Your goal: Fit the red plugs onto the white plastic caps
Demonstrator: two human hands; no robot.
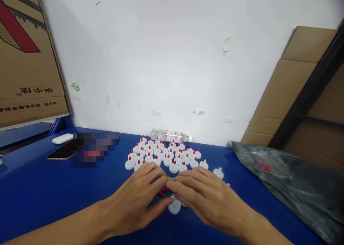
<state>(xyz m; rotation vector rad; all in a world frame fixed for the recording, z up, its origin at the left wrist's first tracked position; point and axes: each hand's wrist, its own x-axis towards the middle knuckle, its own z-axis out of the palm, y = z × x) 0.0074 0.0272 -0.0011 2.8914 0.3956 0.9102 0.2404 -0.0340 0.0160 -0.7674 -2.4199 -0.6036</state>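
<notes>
My left hand [142, 196] and my right hand [208, 194] meet low in the middle, fingers curled and fingertips together. Whatever they pinch is hidden behind the fingers. Just below the fingertips is a white round cap with a nozzle [174, 206], close to my left thumb; I cannot tell whether it is touched. Small red tips [163, 191] show between the hands, partly covered. Beyond my fingers stand several white round caps with red tips [173, 167], grouped on the blue table [80, 191]. White caps without red tips [219, 172] lie beyond my right hand.
A clear plastic bottle [170, 135] lies by the wall behind the caps. At left are a phone [60, 151] and a white oblong object [62, 139]. A grey plastic bag [292, 191] with red pieces covers the right side. Cardboard [285, 90] leans there; a printed carton [29, 65] stands left.
</notes>
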